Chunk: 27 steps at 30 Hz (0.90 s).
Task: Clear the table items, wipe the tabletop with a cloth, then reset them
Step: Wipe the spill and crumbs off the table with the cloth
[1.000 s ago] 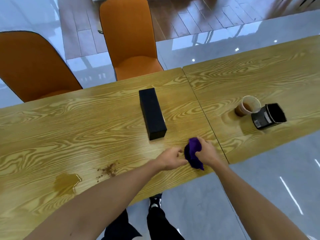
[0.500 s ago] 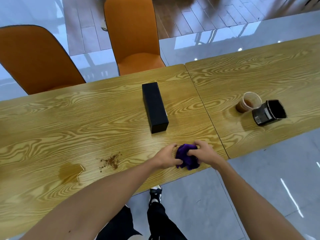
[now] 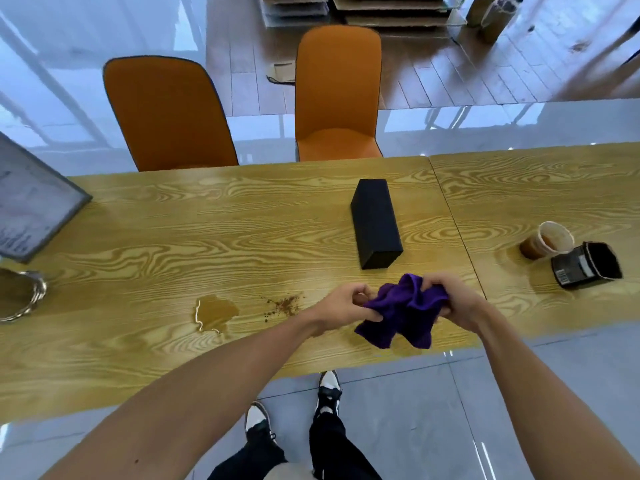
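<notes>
Left hand and right hand both pinched bunched purple cloth, held just above near edge of table, 2 loose corners hanging. Black box lay just beyond. Brown puddle and crumbs sat left of hands. Cup and black container, possibly tipped, lay on right section. Best to fold cloth into flat pad, then sweep crumbs toward puddle.

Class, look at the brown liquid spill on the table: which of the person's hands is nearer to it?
Left. The left hand grips the purple cloth just right of the brown spill; the right hand holds the cloth's far side, farther right.
</notes>
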Each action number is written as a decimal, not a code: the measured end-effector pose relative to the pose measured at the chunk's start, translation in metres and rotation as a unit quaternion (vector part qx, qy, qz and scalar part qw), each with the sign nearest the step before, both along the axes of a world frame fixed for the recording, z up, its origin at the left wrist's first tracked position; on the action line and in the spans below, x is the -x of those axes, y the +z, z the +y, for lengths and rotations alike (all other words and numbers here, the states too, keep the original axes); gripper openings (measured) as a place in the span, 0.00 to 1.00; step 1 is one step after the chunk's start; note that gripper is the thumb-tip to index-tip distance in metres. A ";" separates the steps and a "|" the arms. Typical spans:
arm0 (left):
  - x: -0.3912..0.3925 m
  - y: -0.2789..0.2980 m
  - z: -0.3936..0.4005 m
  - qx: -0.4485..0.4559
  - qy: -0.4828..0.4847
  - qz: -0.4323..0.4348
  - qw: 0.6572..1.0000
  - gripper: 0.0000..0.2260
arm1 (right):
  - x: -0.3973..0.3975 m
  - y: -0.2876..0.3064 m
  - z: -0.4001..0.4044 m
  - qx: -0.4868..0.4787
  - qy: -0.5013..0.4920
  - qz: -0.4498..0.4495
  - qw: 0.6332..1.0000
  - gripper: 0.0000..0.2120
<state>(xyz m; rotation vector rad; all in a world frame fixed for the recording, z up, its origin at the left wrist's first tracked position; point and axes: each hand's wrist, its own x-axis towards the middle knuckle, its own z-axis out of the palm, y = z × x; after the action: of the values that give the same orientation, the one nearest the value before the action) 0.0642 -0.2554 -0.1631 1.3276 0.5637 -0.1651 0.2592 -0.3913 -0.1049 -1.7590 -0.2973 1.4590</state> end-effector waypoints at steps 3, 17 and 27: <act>0.035 0.015 0.018 0.053 0.068 -0.012 0.996 0.16 | 0.027 0.013 0.019 -0.014 -0.036 0.018 0.999 0.08; 0.194 0.098 0.102 0.035 0.243 -0.094 0.965 0.03 | 0.183 0.023 0.116 -0.058 0.085 0.015 0.995 0.18; 0.298 0.135 0.156 -0.027 0.418 -0.054 0.906 0.05 | 0.261 0.035 0.183 -0.129 0.064 -0.013 0.990 0.18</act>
<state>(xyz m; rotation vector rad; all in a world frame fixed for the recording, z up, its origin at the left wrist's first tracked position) -0.2341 -0.0997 -0.0284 1.0366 0.9974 0.6309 -0.0013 -0.2086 -0.0702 -1.5738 -0.5950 1.4179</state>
